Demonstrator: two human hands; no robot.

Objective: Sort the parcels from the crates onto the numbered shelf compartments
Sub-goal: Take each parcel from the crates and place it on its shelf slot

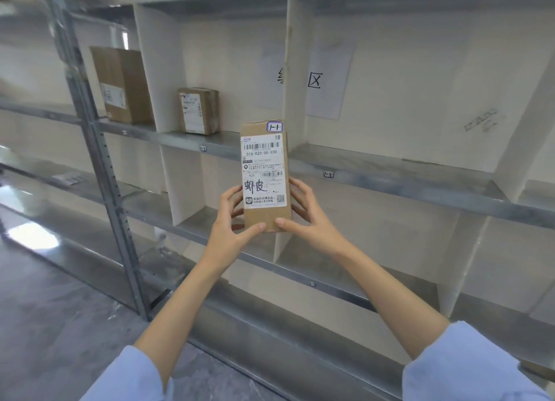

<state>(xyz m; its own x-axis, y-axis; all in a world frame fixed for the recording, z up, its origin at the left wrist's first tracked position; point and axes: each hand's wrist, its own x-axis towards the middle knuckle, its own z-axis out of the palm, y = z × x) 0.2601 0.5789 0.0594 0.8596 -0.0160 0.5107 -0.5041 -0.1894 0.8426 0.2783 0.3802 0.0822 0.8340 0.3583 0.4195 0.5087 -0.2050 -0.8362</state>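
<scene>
On the far left, a grey upright (pixel 90 136) frames the shelf (pixel 405 187). Just right of it a tall box (pixel 121 85) stands in the first compartment, its white label facing out. Past a white divider (pixel 159 67), a small box (pixel 198 110) stands in the next compartment, above a rim tag (pixel 203 148) marked 1-2.

Further right, in the air in front of the shelf, both hands hold the parcel (pixel 265 175) upright. The left hand (pixel 232 217) grips its lower left edge, thumb across the bottom front and fingers curled behind. The parcel's printed label faces the camera, and a small sticker (pixel 274 127) at its top right corner reads 1-1. The right hand (pixel 307 214) grips the lower right edge the same way, its thumb nearly meeting the left one. Both forearms are bare, with pale blue sleeves (pixel 468 367) pushed up.

Right of the parcel, a paper sheet (pixel 329 79) with a handwritten character hangs on the back wall, and below it a second tag (pixel 328 174) reads 1-3.
</scene>
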